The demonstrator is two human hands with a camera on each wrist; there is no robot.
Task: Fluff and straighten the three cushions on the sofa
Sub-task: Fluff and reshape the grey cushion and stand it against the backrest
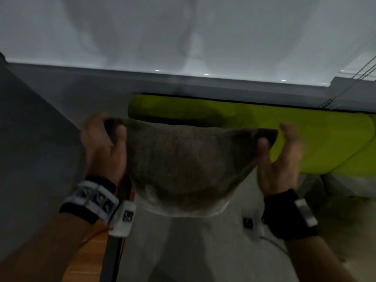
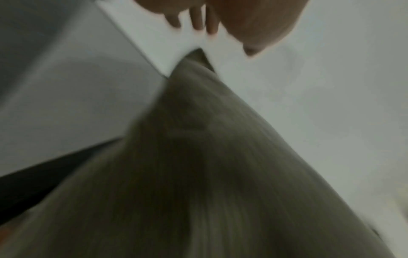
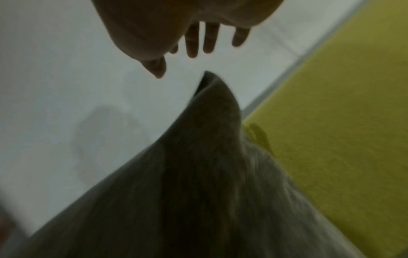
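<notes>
A grey-brown cushion hangs in the air in front of the lime-green sofa, between my two hands. My left hand is at its upper left corner, thumb over the front. In the left wrist view the fingers are straight and the cushion corner points between them and the thumb. My right hand flanks the upper right corner with an open palm. The right wrist view shows straight fingers apart from the cushion tip. No other cushion is in view.
A pale wall rises behind the sofa back, with blind cords at the upper right. Wooden floor and a dark upright bar show at lower left. The sofa seat extends to the right.
</notes>
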